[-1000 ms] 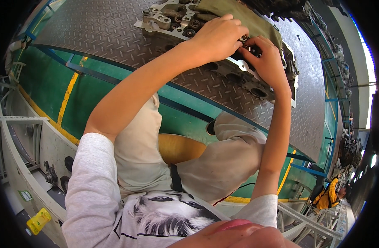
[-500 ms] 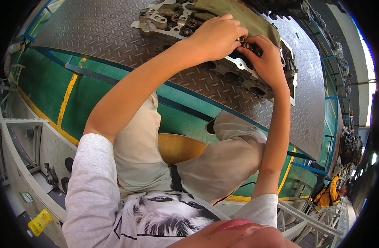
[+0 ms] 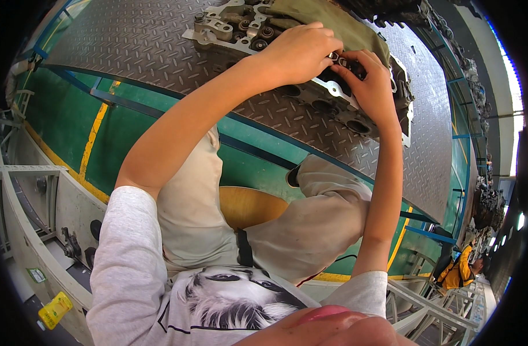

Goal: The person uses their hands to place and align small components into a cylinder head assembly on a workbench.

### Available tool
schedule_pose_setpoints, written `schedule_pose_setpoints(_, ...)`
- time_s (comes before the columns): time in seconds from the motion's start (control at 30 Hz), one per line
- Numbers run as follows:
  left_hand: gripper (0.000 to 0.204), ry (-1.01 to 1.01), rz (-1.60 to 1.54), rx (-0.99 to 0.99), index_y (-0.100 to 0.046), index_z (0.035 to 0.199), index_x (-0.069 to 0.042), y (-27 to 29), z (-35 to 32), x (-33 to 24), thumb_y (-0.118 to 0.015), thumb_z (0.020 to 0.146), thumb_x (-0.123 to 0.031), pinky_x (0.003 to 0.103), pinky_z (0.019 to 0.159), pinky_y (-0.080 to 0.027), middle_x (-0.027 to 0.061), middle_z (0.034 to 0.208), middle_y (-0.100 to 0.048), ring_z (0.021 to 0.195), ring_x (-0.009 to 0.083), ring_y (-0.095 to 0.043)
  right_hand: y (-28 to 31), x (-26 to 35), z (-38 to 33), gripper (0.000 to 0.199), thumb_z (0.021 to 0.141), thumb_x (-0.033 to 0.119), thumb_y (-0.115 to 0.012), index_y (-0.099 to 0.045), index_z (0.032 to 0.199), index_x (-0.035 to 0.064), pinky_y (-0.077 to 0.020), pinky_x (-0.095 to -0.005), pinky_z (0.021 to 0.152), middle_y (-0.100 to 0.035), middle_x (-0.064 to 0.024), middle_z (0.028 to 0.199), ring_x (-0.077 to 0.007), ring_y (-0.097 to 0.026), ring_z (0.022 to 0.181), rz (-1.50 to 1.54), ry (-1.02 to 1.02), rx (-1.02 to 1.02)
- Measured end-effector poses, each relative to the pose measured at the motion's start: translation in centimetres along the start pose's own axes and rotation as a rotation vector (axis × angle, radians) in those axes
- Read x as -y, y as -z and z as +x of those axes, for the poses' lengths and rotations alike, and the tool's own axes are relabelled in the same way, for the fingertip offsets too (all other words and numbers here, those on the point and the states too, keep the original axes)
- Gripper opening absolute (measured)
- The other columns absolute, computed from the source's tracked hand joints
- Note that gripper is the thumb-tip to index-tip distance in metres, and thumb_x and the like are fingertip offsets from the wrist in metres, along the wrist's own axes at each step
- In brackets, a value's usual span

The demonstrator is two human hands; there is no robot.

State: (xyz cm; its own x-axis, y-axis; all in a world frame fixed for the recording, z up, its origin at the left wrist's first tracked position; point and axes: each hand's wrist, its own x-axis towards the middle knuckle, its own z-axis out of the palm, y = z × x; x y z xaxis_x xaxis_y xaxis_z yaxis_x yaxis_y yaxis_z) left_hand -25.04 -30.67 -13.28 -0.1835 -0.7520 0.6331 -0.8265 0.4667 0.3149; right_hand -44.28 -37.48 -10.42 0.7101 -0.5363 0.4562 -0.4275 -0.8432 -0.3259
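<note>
Metal cylinder head [image 3: 333, 86] lying slantwise upper-left to lower-right, left hand [image 3: 298, 52] and right hand [image 3: 370, 83] both curled gripping it

bench: grey tread-plate top [image 3: 143, 40] | on it: metal engine head [image 3: 310, 86], olive cloth [image 3: 333, 23]

The cylinder head [image 3: 310, 75], a long grey metal casting with round ports along its near side and valve gear on top, lies flat near the far edge of the surface [image 3: 131, 46], its far side partly under an olive cloth [image 3: 327, 26].
</note>
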Motion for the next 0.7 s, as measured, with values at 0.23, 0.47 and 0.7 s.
schedule_pose_setpoints(0.23,0.022,0.007,-0.008,0.013,-0.068,0.108,-0.005,0.25,-0.05,-0.15,-0.069,0.087,-0.013,0.041,0.09,-0.05,0.0092,0.101,-0.065,0.105,0.0287,-0.059,0.02,0.36,-0.04,0.027,0.084,0.019,-0.079,-0.07,0.101,0.0006,-0.0507,-0.0385,0.079,-0.068,-0.0133,0.093,-0.0309,-0.063,0.089,-0.02,0.003,-0.019)
schedule_pose_setpoints(0.47,0.022,0.011,0.003,-0.004,-0.068,0.108,-0.007,-0.03,-0.11,-0.05,-0.069,0.088,-0.015,0.041,0.089,-0.05,0.0084,0.101,-0.065,0.104,0.0288,-0.06,-0.01,0.11,0.02,0.027,0.084,0.018,-0.078,-0.07,0.102,0.0007,-0.051,-0.0381,0.078,-0.067,-0.0137,0.093,-0.0312,-0.063,0.088,-0.009,0.027,-0.031)
schedule_pose_setpoints(0.7,0.022,0.034,0.029,-0.011,-0.069,0.108,-0.009,-0.05,-0.25,-0.26,-0.07,0.089,-0.019,0.042,0.088,-0.05,0.0073,0.099,-0.066,0.105,0.029,-0.06,0.01,0.23,-0.16,0.026,0.083,0.016,-0.078,-0.07,0.103,0.0008,-0.0515,-0.0378,0.078,-0.067,-0.0138,0.095,-0.031,-0.064,0.087,0.009,0.007,-0.028)
